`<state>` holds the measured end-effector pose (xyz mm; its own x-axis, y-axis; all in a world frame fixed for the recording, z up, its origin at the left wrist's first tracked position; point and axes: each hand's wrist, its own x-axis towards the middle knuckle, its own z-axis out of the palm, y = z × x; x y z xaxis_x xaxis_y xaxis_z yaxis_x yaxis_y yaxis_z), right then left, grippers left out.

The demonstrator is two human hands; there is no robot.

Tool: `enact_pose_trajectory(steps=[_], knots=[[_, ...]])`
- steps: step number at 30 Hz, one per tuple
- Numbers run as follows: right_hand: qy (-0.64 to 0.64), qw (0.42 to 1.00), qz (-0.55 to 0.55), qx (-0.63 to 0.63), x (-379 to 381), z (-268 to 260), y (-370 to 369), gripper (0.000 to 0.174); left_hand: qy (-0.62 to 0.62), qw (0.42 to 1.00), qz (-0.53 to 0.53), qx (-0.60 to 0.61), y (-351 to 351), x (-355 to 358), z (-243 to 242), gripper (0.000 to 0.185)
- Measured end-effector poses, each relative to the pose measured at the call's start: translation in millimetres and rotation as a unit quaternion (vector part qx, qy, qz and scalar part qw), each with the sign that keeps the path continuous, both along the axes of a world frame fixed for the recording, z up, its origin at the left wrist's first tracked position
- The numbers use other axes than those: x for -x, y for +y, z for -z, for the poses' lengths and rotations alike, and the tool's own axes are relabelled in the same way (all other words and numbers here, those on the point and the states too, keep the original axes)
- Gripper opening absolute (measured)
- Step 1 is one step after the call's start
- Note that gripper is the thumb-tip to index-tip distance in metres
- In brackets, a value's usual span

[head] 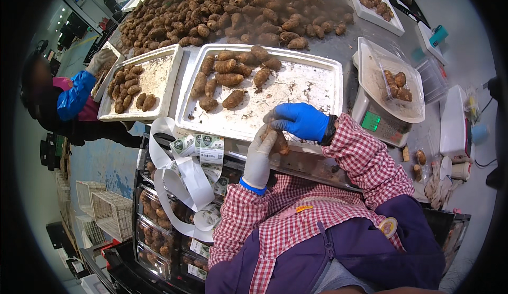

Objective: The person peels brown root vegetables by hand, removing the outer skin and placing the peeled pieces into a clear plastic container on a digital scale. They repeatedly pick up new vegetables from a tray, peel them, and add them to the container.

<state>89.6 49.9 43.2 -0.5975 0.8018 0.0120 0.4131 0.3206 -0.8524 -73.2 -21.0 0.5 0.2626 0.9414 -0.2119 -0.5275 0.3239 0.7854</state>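
Observation:
In front of my waist, my left hand [259, 157], in a whitish glove with a blue cuff, grips a brown taro corm [282, 145]. My right hand [298, 121], wearing a blue glove, has its bent fingers at the upper end of the same corm; its fingertips are partly hidden. Both hands are over the near edge of a white foam tray [305, 91]. Several taro corms [229, 79] lie in the left and upper part of that tray, among dirt and loose fibres.
Beyond the tray spreads a large taro heap [222, 12]. At right stands a weighing scale [381, 123] bearing a clear box [412, 80] with corms. A label strip [194, 187] drapes over packed boxes [154, 234] at lower left. A co-worker [75, 95] stands left beside another foam tray [162, 83].

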Motion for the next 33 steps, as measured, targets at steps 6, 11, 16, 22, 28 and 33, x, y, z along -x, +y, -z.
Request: enact_pose_trajectory(steps=[6, 11, 16, 22, 28, 33], knots=[[-0.052, 0.995, 0.051, -0.064, -3, -6, -14, 0.025, 0.022, 0.997, -0.014, 0.072, 3, 2, -16, 0.039], [-0.197, 0.966, 0.026, -0.164, -6, -6, -25, 0.038, 0.125, 0.99, -0.031, 0.054, 1, -9, -33, 0.034], [-0.083, 0.984, 0.084, -0.133, -7, 5, -32, 0.038, 0.208, 0.976, -0.069, 0.01, -3, -23, -35, 0.034], [0.109, 0.969, 0.139, 0.174, -12, 21, -23, 0.027, 0.158, 0.984, -0.076, -0.007, -6, -28, -36, 0.037], [-0.172, 0.977, 0.128, -0.007, -37, 13, 26, 0.022, -0.04, 0.992, -0.102, 0.066, -6, -17, -25, 0.043], [-0.22, 0.893, 0.036, -0.392, -4, 1, 68, 0.018, 0.221, 0.958, -0.114, -0.146, -12, -2, -6, 0.04]])
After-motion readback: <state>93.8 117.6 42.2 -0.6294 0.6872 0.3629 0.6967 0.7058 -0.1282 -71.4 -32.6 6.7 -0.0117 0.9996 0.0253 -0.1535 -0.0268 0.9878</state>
